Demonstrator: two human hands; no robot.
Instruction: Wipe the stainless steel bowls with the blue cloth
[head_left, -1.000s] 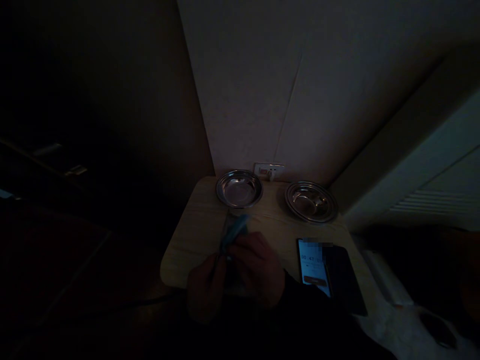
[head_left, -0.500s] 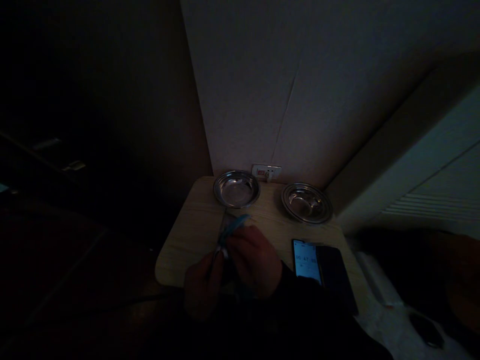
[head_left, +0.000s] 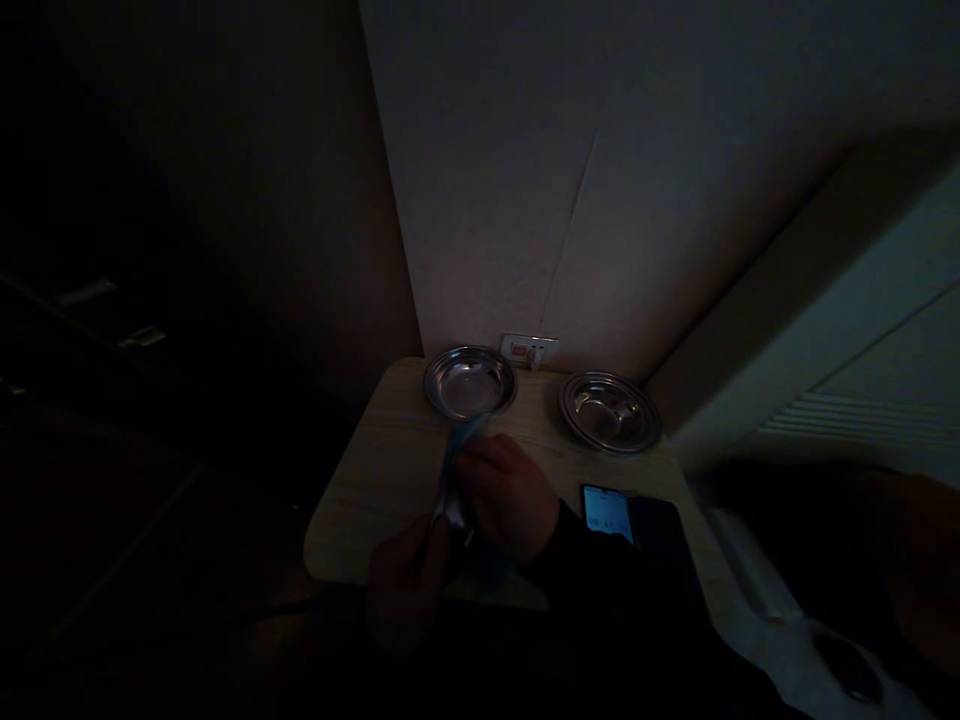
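At the front of the small table [head_left: 360, 500], my left hand [head_left: 405, 585] is closed with its thumb on a shiny, metal-looking piece [head_left: 455, 508]. Dim light and blur hide its exact kind. Fingers curled, my right hand [head_left: 514, 495] grips a thin blue cloth [head_left: 466, 430] against that piece. One end of the cloth sticks up past the fingers, and another bluish part shows dimly below the hand. Just beyond my hands stands a round metal dish [head_left: 471, 385].
Several stacked metal dishes [head_left: 609, 412] sit at the back right. A lit phone [head_left: 607, 512] showing a timer lies by my right sleeve, its dark cover [head_left: 660, 540] beside it. A wall socket [head_left: 529, 349] with a plug is behind the table.
My right hand has shifted slightly along the piece with the cloth, and more of the shiny surface shows between my hands. The view has tilted a little.
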